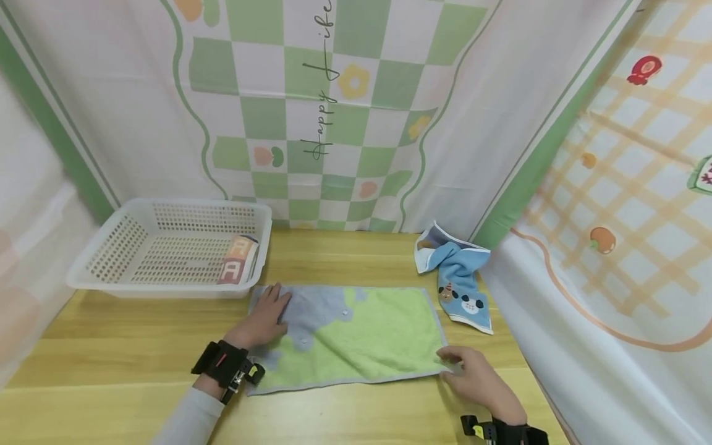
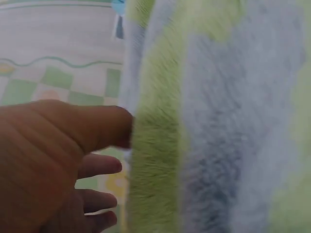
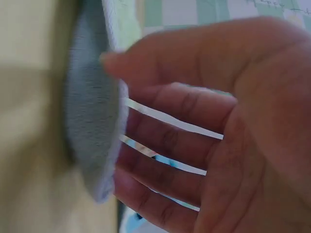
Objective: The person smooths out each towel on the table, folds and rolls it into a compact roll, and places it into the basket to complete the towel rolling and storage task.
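Wooden table, green-and-gray towel between two hands

Right hand nearest, thumb and fingers pinching the towel's near right corner. Left hand rests on its left end, fingers extended. Beyond: crumpled blue cloth at right; white basket at left, lettered item inside. Farthest, green-checked hanging fabric.

Head: bright, soft shadows on yellow wood-grain desk
Left wrist: dim, green-and-grey fleecy cloth slightly blurred
Right wrist: desk out of focus
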The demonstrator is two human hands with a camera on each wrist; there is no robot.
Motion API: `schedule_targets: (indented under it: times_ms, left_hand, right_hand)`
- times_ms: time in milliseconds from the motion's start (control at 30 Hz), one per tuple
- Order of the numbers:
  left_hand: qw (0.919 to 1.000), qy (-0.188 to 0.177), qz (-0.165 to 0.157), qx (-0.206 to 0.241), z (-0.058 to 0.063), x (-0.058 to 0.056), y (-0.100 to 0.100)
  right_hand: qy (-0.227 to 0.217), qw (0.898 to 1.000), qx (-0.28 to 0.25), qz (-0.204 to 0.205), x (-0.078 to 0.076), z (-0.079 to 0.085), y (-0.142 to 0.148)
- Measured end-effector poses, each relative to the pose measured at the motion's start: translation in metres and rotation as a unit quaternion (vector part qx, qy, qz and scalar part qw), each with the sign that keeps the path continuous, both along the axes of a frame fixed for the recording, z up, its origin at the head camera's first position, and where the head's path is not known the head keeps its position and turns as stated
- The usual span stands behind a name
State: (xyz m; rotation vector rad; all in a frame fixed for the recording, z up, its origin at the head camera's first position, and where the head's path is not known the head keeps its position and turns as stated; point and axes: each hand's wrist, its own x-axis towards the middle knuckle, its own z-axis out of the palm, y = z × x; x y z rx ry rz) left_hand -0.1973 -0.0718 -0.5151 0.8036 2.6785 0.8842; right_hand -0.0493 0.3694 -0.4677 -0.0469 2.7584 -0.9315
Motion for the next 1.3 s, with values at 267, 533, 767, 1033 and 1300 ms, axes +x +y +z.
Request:
schedule_targets:
  times_ms: [267,533,767,1033,1300]
  left_hand:
    - [0.9996,-0.015,-0.011,-0.022,0.011,0.025,-0.008]
    - [0.9972,-0.073,-0.015,0.004,0.01,0.033,-0.022]
    - [0.997,-0.073,-0.017,0.016,0.009,0.022,-0.031]
    - [0.9983,-0.053,-0.022,0.011,0.011,-0.001,-0.032]
    - [0.9992,-0.015,-0.025,0.028,0.013,-0.016,-0.014]
  right_hand:
    - [0.062,0.997,0.032,0.031,-0.042,0.009,-0.015]
    - [0.021,0.995,0.076,0.063,-0.076,-0.01,-0.034]
    - [-0.009,0.995,0.089,0.053,-0.082,-0.015,-0.041]
    - [-0.007,0.995,0.089,0.045,-0.089,-0.016,-0.042]
    - [0.014,0.99,0.126,0.059,-0.105,-0.009,-0.034]
